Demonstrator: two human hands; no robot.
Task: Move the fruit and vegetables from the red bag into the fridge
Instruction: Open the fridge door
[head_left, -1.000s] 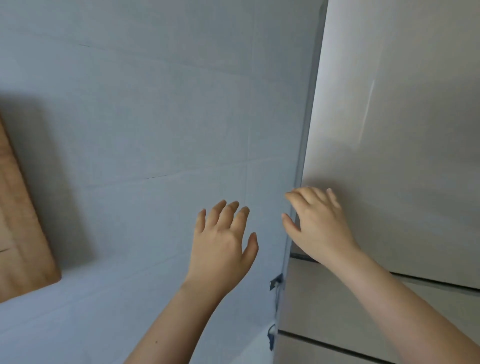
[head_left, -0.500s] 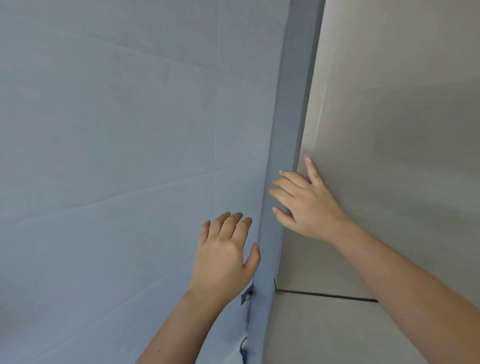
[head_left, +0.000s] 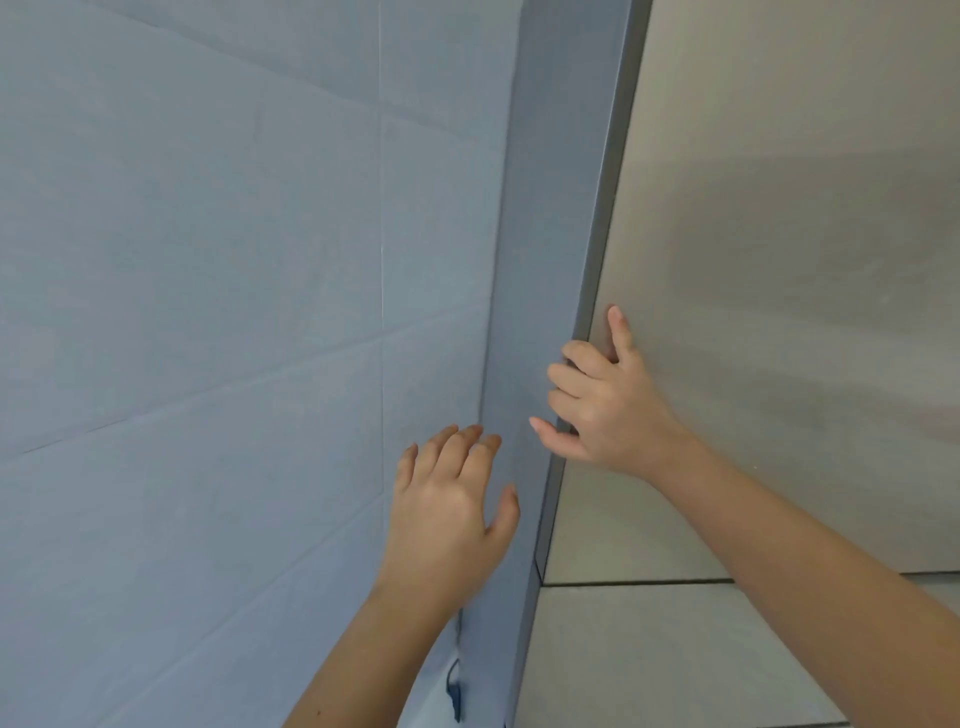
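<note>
My left hand (head_left: 447, 514), right hand (head_left: 608, 410): both bare, short rounded nails at the fingertips (head_left: 616, 316). Back from the fingers, bare wrists and forearms, uncovered to the frame edge.

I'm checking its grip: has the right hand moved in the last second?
Yes: the right hand has climbed the fridge door edge, away from the dark seam below.

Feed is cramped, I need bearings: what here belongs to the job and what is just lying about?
Job: fridge door, edge gripped by right hand; left hand, open, empty.
Lying about: tiled wall; dark cable low beside it. No bag or produce in view.
</note>
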